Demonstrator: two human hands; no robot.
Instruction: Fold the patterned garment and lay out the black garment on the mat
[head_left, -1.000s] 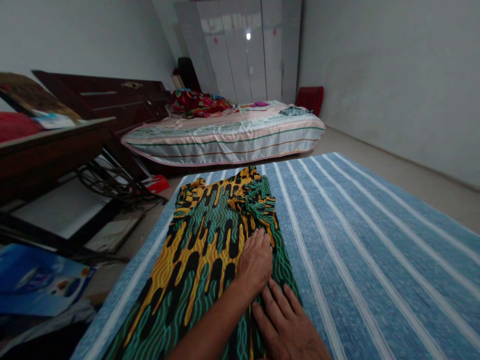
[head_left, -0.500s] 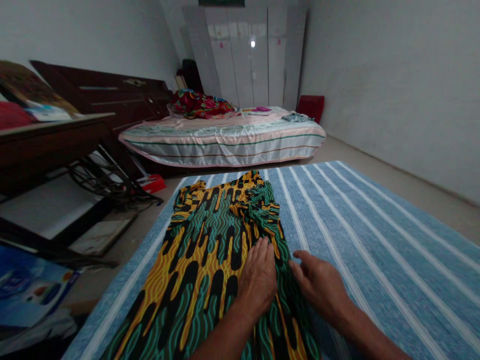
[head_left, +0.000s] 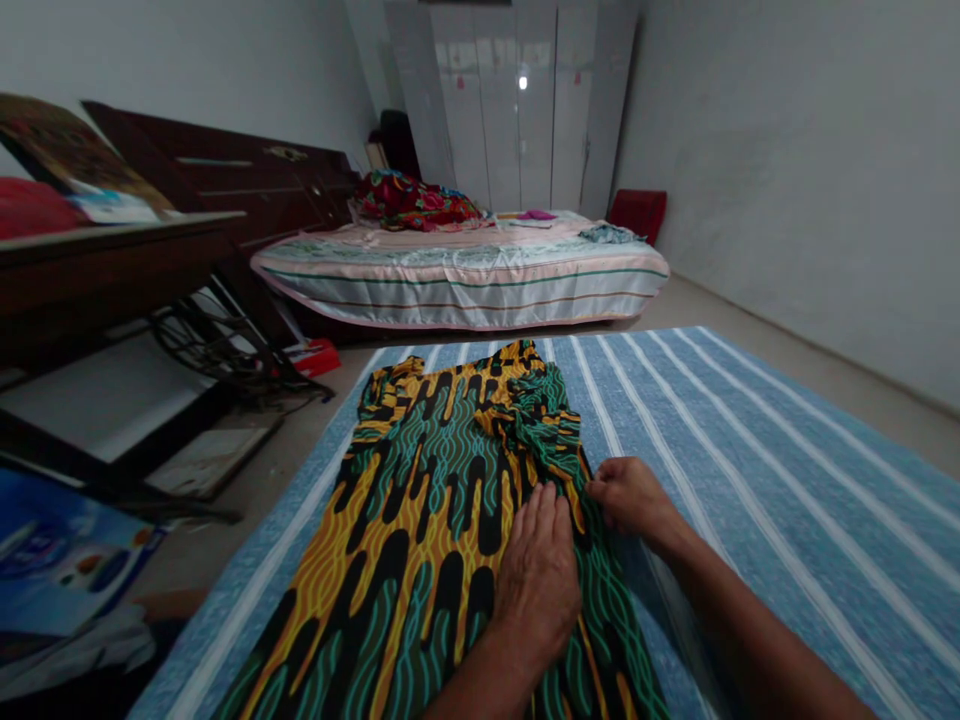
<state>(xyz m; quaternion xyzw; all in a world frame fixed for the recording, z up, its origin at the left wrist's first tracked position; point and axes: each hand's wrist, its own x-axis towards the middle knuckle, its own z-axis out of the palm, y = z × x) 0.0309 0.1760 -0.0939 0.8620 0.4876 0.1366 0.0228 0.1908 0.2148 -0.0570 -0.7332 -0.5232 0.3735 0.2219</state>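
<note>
Down in the lower middle of the frame lies a wavy green, yellow and black dress (head_left: 420,520). It is spread long and flat on a blue striped sheet (head_left: 750,480), and its bunched top end points to the far edge. The left hand (head_left: 540,585) lies open and flat on the dress, pressing it down. The right hand (head_left: 630,495) is just beside it, its fingers closed in a pinch on the dress's right edge. This looks like the smoothing and folding part of the work. A next move would need the flat hand to stop the cloth sliding while the pinched edge is pulled straight. Farther off, in the upper middle, is a bed (head_left: 465,275), with grey cupboards (head_left: 517,100) behind it. A dark worktop (head_left: 112,260) is at the left.
</note>
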